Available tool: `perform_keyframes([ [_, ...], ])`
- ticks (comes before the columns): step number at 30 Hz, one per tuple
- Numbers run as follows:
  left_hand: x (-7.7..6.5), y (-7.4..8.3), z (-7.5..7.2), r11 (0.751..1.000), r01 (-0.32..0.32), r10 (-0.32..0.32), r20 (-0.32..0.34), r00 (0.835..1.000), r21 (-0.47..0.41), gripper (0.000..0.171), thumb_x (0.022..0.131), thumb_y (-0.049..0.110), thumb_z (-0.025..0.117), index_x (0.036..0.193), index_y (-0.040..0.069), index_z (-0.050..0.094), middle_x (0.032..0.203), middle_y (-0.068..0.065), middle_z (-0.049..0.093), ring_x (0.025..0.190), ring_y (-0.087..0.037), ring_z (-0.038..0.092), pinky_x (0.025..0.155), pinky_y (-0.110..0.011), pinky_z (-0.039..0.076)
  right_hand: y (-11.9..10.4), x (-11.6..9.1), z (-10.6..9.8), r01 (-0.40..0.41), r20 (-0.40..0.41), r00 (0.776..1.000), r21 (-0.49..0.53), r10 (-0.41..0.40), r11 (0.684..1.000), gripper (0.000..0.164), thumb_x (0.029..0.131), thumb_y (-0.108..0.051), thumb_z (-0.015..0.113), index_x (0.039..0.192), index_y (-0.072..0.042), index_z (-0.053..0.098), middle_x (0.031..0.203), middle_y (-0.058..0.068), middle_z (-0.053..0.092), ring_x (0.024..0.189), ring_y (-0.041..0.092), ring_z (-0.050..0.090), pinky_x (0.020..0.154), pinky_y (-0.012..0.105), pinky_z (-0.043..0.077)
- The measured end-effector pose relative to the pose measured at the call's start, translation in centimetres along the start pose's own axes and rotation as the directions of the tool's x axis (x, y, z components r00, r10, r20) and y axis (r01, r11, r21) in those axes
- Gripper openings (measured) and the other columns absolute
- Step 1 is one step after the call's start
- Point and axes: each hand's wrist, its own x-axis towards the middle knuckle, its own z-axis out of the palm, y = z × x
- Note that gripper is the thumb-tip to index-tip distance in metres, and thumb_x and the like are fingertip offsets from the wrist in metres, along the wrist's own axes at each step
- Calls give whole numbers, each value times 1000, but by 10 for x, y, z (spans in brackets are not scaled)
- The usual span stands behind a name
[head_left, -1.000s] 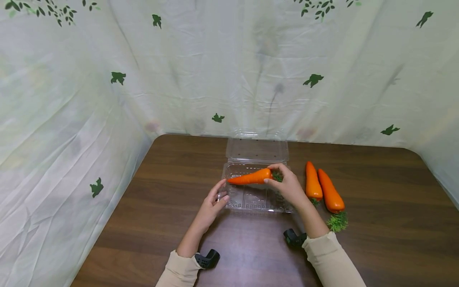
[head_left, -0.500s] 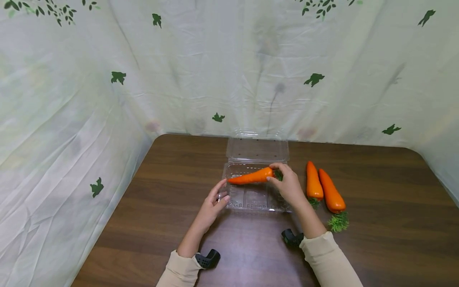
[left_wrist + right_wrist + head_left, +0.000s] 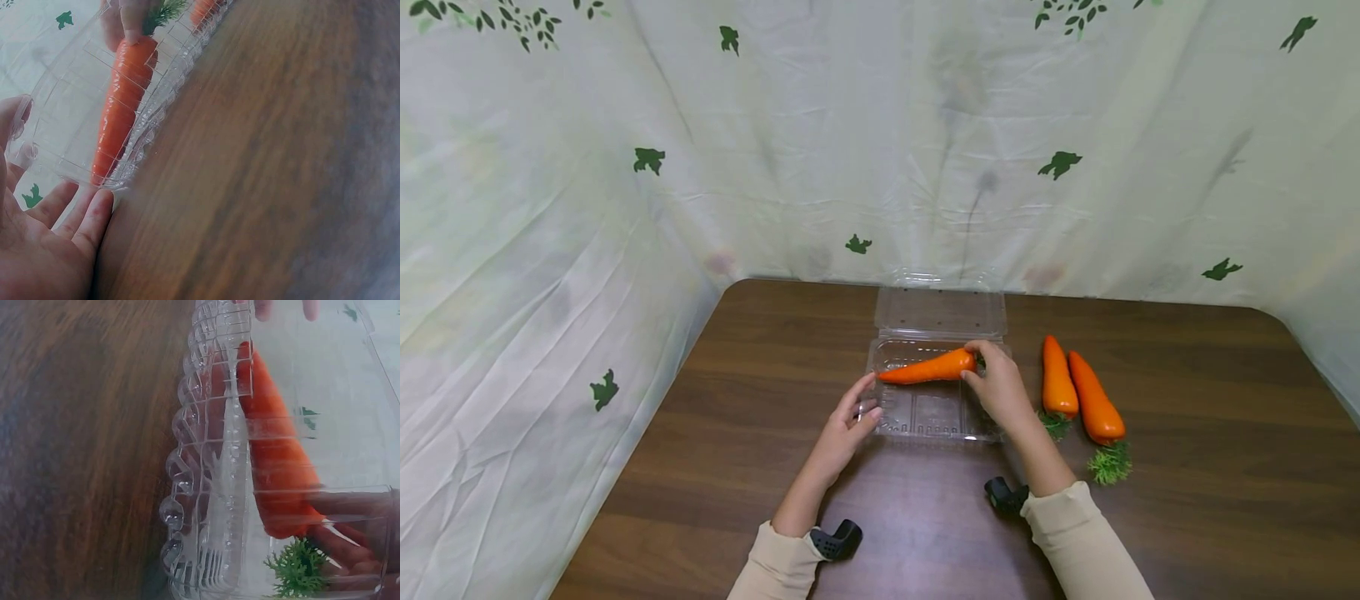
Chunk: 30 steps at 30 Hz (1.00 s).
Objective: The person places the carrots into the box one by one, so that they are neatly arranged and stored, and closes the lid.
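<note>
An orange carrot [image 3: 928, 368] with a green leafy top [image 3: 296, 567] lies crosswise within an open clear plastic container [image 3: 937, 427], its tip at the left end. My right hand [image 3: 1002, 390] pinches the carrot's thick end between thumb and fingers. Against the container's left end wall my left hand [image 3: 842, 429] rests its fingertips, the fingers [image 3: 94, 222] fairly straight and spread. Through the clear wall in the right wrist view, the carrot's thick end and greens show inside. Whether the carrot touches the container floor, I cannot tell.
Two more carrots, one [image 3: 1058, 379] nearer the container and one [image 3: 1097, 400] farther right, lie on the brown wooden table [image 3: 715, 433]. The container's lid [image 3: 940, 310] is folded back behind it, close to a pale curtain [image 3: 805, 150] with green leaf and bird shapes.
The carrot's thick end has shifted slightly to the right, along with my right hand. Less of its leafy top shows in the head view. My left hand stays in place.
</note>
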Motion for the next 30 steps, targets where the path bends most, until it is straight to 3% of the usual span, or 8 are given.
perform_keyframes([
  [19, 0, 0, 0, 1000, -9, 9, -3, 1000, 5, 54, 91, 8, 52, 140, 4, 28, 138, -24, 29, 117, -41, 40, 89, -46, 39, -1, -3, -3, -32, 7, 999, 123, 32, 992, 46, 82, -9, 66, 124, -5, 48, 127, 13, 46, 119, 31, 38, 94, 48, 33],
  [30, 0, 0, 1, 1000, 4, -4, -5, 1000, -7, 54, 91, 7, 52, 140, 5, 28, 139, -24, 28, 117, -41, 39, 90, -46, 38, -4, -7, -7, 65, -79, 996, 235, -48, 970, 52, 80, -12, 68, 126, -6, 45, 126, 10, 49, 119, 26, 42, 95, 42, 34],
])
